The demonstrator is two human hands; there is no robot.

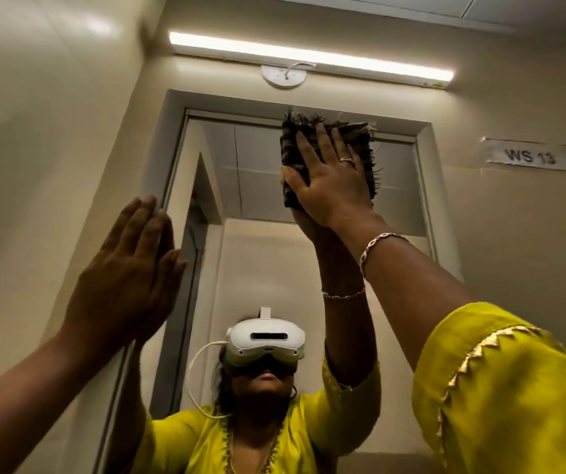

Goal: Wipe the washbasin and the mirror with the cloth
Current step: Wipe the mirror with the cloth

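- While the right hand (331, 181) lies flat with fingers spread, it presses the dark frayed cloth (326, 159) against the mirror (394, 206), high up near the top edge of the glass.
- The left hand (127, 268) is open and holds nothing, palm flat at the mirror's left frame.
- A lit tube light (309, 56) runs along the wall above the mirror.
- A label reading "WS 13" (529, 155) is stuck to the wall at the right.
- The washbasin is out of view.
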